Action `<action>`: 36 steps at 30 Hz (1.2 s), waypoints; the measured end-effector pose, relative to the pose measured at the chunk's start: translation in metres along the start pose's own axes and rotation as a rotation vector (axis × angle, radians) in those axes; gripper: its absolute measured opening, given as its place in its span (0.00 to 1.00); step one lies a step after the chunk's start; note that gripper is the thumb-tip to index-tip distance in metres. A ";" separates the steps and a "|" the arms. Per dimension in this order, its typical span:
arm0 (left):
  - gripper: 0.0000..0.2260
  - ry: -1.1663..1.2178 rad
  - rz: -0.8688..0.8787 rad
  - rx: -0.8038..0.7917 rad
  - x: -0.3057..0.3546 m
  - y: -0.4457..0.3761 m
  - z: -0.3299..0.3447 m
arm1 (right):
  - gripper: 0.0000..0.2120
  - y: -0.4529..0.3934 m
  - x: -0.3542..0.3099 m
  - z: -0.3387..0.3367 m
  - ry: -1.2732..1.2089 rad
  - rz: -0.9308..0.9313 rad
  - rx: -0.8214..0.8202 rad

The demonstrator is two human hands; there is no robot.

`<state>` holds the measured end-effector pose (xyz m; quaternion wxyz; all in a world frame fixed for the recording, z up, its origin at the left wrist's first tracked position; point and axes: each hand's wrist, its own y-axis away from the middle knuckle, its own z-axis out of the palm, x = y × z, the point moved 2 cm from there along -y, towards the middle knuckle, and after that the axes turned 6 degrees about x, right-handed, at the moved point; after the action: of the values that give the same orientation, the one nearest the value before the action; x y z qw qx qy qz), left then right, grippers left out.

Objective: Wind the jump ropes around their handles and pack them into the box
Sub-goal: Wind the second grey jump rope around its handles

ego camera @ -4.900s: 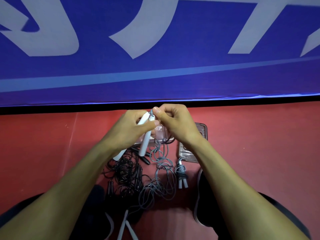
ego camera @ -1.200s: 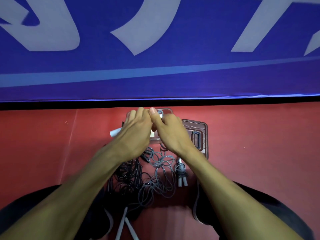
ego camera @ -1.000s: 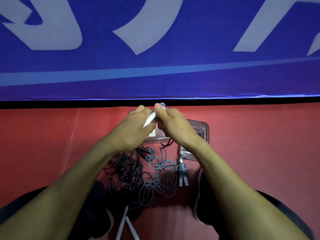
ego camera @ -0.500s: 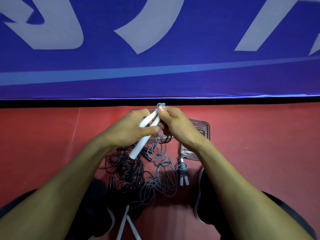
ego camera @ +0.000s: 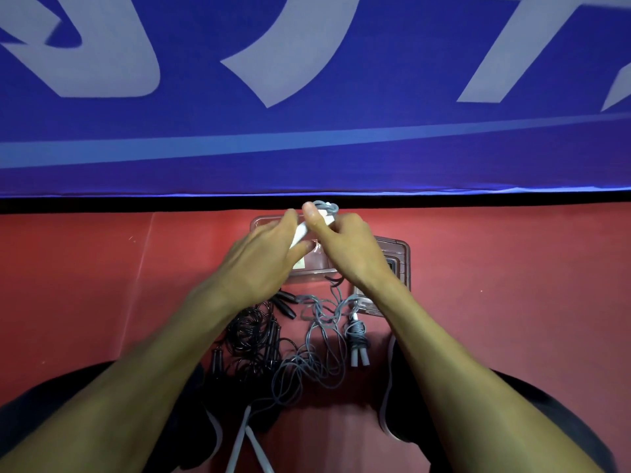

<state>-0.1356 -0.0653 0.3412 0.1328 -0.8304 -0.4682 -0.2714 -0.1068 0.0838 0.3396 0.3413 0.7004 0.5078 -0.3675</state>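
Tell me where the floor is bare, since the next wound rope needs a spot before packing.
Bare red floor lies right of the lid, and more left of the black ropes. Crowded: the strip from the box down through the loose grey rope and wound rope.

1. A sports hall is showing here: red court flooring (ego camera: 512, 285) is filling the lower half of the frame.
2. A blue barrier banner (ego camera: 307, 138) with large pale lettering is spanning the upper half, the kind edging a playing court.
3. Jump ropes (ego camera: 307, 356) are lying tangled at lower centre.
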 end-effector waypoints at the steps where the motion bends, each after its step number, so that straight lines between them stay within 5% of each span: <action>1: 0.12 0.020 0.003 -0.016 0.003 0.001 0.001 | 0.29 -0.001 0.001 -0.001 -0.020 -0.005 0.003; 12: 0.17 0.734 -0.193 -0.155 -0.003 -0.006 -0.004 | 0.24 -0.009 0.003 -0.005 -0.129 -0.100 -0.025; 17: 0.08 0.437 -0.084 -0.015 -0.004 -0.006 -0.004 | 0.28 -0.007 0.001 -0.005 -0.015 -0.064 -0.003; 27: 0.17 0.183 -0.076 0.161 0.003 -0.003 -0.003 | 0.31 -0.003 0.000 -0.004 0.113 -0.107 -0.066; 36: 0.12 0.415 -0.089 0.056 0.009 -0.004 0.002 | 0.34 -0.004 -0.002 -0.006 0.120 -0.102 0.003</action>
<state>-0.1348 -0.0556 0.3444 0.2373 -0.7312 -0.4743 -0.4289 -0.1102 0.0892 0.3437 0.2898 0.6949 0.5619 -0.3426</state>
